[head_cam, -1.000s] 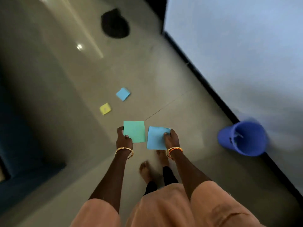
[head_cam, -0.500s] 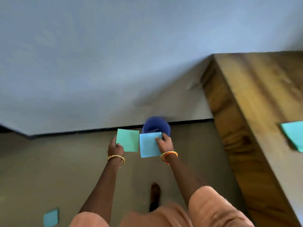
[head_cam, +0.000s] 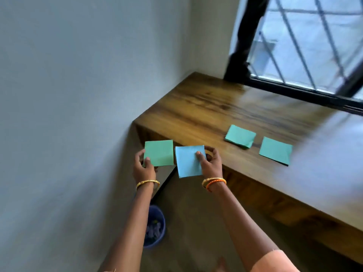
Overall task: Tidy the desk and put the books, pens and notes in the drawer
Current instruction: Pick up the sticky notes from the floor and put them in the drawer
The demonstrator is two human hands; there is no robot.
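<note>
My left hand [head_cam: 144,169] pinches a green note [head_cam: 159,152] by its lower left corner, held up in front of the desk's near left corner. My right hand [head_cam: 210,163] grips a blue note [head_cam: 187,161] beside it, thumb on its face. The two notes are side by side and almost touch. Two more green notes lie on the wooden desk [head_cam: 196,114]: one with a curled corner [head_cam: 240,136], and a flat one [head_cam: 275,150] to its right. No drawer is in sight.
A blue bin [head_cam: 157,226] stands on the floor below my left forearm, close to the grey wall [head_cam: 78,95]. A barred window with a black frame [head_cam: 294,91] runs along the desk's far side. My foot [head_cam: 221,265] shows at the bottom edge.
My view has swung from the floor and wall round to the desk and window. Both hands keep their notes held out in front. The bin now sits lower left instead of behind the notes.
</note>
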